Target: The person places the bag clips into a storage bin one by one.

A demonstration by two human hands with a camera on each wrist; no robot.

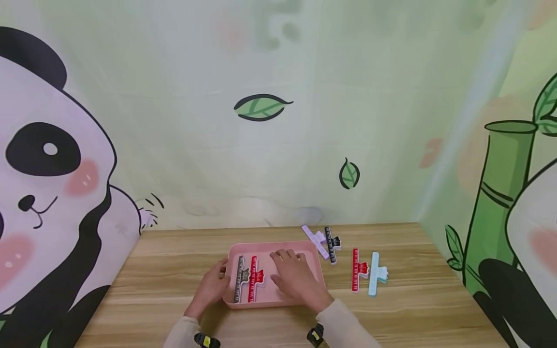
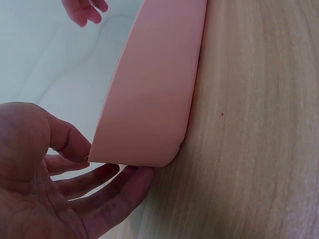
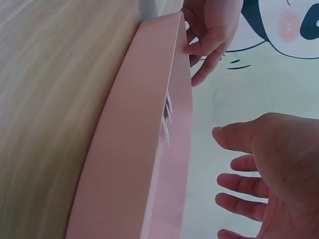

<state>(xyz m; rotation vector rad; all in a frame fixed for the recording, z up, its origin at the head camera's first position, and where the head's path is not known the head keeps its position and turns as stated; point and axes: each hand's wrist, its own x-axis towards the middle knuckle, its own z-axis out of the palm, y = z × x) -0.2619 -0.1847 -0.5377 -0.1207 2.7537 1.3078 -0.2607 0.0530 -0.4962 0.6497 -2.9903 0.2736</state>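
Note:
A pink tray lies on the wooden table, holding a black ruler clip and a red ruler clip side by side in its left half. At the tray's left side, my left hand grips the edge; the left wrist view shows its thumb at the rim and the fingers against the outer wall. Over the right half of the tray hovers my right hand, fingers spread and holding nothing. In the right wrist view this hand is apart from the tray wall.
Right of the tray lie a purple clip, another black ruler clip, another red ruler clip and a light blue clip. A cloth wall with printed pandas and leaves stands behind the table.

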